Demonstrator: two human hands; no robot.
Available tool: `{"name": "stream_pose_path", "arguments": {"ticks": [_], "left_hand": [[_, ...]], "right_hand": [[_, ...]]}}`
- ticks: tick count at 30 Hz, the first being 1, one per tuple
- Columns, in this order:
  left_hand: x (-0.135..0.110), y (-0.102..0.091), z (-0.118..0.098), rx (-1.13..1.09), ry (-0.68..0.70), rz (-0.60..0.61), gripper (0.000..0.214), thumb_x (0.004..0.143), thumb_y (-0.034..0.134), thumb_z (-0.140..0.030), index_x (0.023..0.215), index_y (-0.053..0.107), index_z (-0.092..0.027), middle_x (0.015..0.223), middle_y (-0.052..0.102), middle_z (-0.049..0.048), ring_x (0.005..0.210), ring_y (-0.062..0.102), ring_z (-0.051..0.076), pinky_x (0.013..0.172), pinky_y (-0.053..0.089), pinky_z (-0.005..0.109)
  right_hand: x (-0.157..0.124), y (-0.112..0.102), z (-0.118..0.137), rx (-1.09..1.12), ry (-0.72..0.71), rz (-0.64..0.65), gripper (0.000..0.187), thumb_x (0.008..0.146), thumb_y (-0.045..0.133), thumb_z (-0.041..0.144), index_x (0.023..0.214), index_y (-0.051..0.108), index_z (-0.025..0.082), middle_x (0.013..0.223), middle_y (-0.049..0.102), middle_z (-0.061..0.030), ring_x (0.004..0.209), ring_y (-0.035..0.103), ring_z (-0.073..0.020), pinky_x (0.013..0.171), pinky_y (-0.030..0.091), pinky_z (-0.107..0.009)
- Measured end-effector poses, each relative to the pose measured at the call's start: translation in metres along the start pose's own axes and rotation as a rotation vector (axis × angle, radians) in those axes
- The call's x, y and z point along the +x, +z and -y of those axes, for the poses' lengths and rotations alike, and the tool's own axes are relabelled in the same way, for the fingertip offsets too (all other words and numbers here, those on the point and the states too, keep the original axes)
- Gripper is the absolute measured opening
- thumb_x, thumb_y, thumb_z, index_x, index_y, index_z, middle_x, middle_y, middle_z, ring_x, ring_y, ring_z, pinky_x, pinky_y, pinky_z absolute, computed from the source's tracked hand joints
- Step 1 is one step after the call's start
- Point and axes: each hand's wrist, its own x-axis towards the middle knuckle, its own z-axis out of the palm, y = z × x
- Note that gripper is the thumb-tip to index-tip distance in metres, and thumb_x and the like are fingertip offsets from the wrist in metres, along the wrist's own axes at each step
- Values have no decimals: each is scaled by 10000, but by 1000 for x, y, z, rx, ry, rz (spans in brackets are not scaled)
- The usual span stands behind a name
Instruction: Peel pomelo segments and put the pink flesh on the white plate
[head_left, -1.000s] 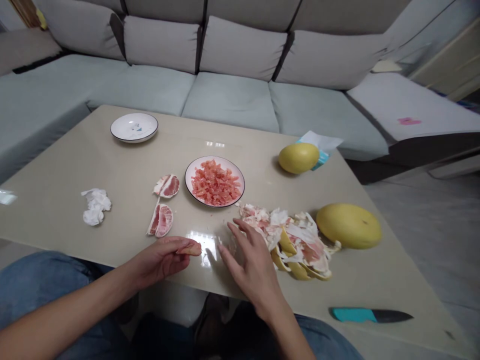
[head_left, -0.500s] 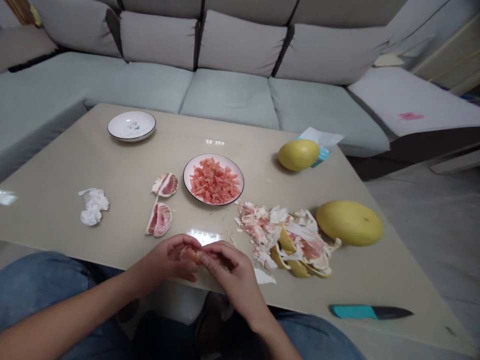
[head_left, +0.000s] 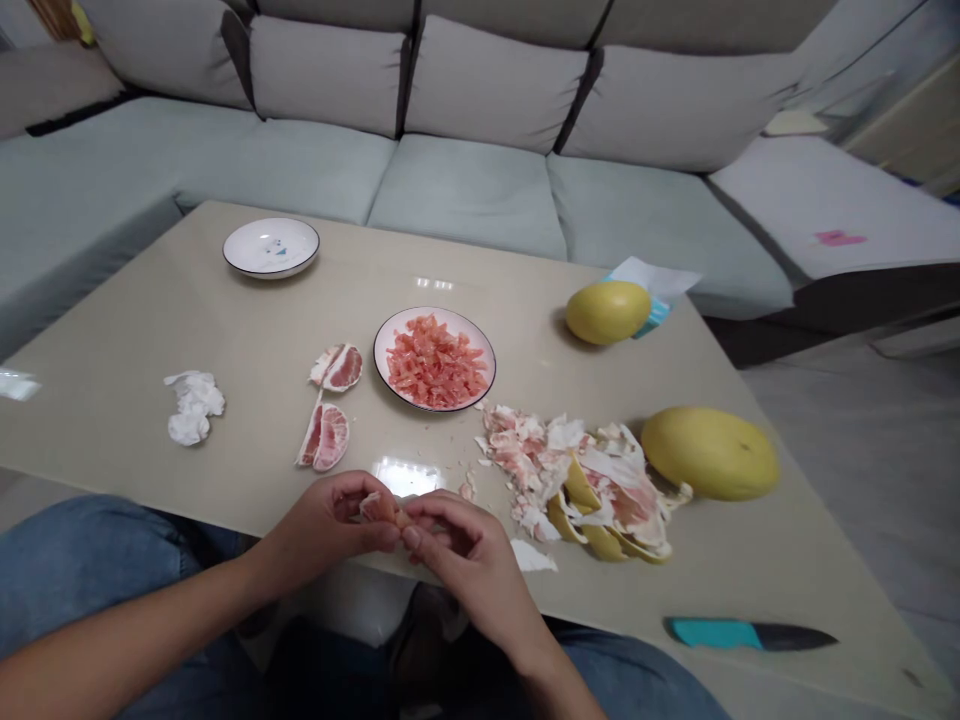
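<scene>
Pinching fruit segment (head_left: 380, 508) near the table edge (head_left: 217, 516)

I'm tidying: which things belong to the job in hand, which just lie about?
Likely the job: fruit piece, between left hand and right hand; fruit segments; plate of pulp; peel heap.
Seemingly lying about: crumpled tissue; far plate; knife; two whole fruits.

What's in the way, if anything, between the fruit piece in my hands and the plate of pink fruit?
Nothing visible beyond the left hand and right hand holding the fruit piece: toward the plate lies only tabletop with crumbs. The larger segments sit left, the peel heap right.
</scene>
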Motion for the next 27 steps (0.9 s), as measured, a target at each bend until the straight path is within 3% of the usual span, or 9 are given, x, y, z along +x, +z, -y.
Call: {"name": "stream_pose_path", "arguments": {"ticks": [11, 27], "left_hand": [[0, -2, 4, 35, 64, 3, 152, 706, 780, -227, 808, 676, -183, 782, 708, 15, 763, 652, 164, 751, 494, 284], [1, -1, -2, -111, -4, 43, 216, 693, 800, -202, 875, 688, -168, 807, 709, 15, 754, 637, 134, 736, 491, 250]], "right_hand": [[3, 0, -4, 269, 146, 1, 247, 760, 730, 427, 860, 726, 202, 701, 704, -18, 623, 644, -152, 634, 529, -271], [5, -6, 0, 524, 207, 56, 315, 754, 727, 463, 845, 736, 161, 700, 683, -31, 631, 620, -136, 583, 519, -236]]}}
